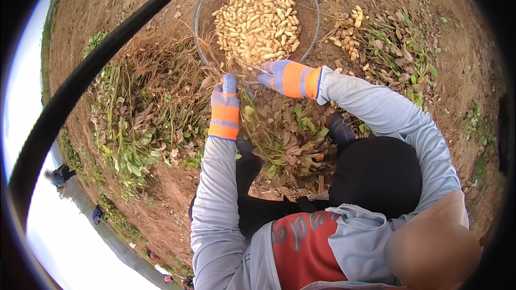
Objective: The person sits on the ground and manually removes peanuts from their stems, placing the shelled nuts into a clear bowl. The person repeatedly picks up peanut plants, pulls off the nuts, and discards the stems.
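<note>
My left hand point(225, 104), in an orange and grey-blue knit glove, grips a peanut plant point(282, 137) near its root end. Its leafy tops hang down between my legs. My right hand point(288, 78), gloved alike, is closed around what looks like a pair of scissors point(256, 68), blades pointing left at the roots; its handles are hidden by the fingers. Just beyond both hands, a clear round basin point(196, 12) stands on the soil with a heap of unshelled peanuts point(258, 24) in it. The plant's roots reach the basin's near rim.
To the left lies a large pile of uprooted peanut plants point(137, 117). On the right are more plants point(397, 48) with peanuts attached point(347, 42). A dark strap point(100, 52) crosses the upper left view. Far left, a person point(60, 175) is on the field.
</note>
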Demonstrator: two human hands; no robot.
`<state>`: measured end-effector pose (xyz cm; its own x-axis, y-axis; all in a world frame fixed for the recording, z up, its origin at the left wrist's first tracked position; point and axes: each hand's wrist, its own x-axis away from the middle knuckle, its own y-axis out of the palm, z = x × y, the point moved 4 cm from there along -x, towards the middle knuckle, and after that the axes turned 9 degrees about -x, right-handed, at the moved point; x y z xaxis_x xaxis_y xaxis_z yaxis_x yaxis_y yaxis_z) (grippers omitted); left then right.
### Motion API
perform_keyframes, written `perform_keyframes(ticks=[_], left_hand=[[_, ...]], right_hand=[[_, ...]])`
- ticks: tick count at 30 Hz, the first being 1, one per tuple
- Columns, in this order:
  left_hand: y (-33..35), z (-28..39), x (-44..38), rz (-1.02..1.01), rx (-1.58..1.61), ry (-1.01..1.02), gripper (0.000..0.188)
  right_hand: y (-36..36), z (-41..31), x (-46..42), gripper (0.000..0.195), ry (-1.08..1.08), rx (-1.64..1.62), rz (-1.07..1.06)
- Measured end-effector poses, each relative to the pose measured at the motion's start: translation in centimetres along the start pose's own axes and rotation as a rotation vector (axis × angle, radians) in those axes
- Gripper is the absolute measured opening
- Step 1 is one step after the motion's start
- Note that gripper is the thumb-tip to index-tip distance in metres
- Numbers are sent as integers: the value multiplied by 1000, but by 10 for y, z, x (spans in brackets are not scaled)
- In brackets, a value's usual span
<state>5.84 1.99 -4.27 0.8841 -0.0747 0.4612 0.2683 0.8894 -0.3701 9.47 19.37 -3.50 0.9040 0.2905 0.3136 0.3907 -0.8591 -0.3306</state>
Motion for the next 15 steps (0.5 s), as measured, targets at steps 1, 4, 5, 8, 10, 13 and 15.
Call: perform_keyframes(ticks=[1,4,5,8,10,13,15], left_hand=[[0,5,3,-4,-56,-13,39],[6,8,8,-9,-74,14,39],[7,8,9,-10,-56,34,40],[2,6,6,-47,-172,2,44],[1,7,8,-50,-185,-2,45],[6,10,13,-50,-128,7,47],[8,9,12,-65,-116,-6,50]], right_hand=[[1,1,-1,37,31,-22,11],[6,6,-4,38,97,-105,64],[8,8,-5,38,102,-145,94],[-9,12,-9,39,226,-223,132],[-26,18,-8,40,335,-332,110],[-23,53,-17,30,363,-595,38],[-21,58,-16,28,377,-715,33]])
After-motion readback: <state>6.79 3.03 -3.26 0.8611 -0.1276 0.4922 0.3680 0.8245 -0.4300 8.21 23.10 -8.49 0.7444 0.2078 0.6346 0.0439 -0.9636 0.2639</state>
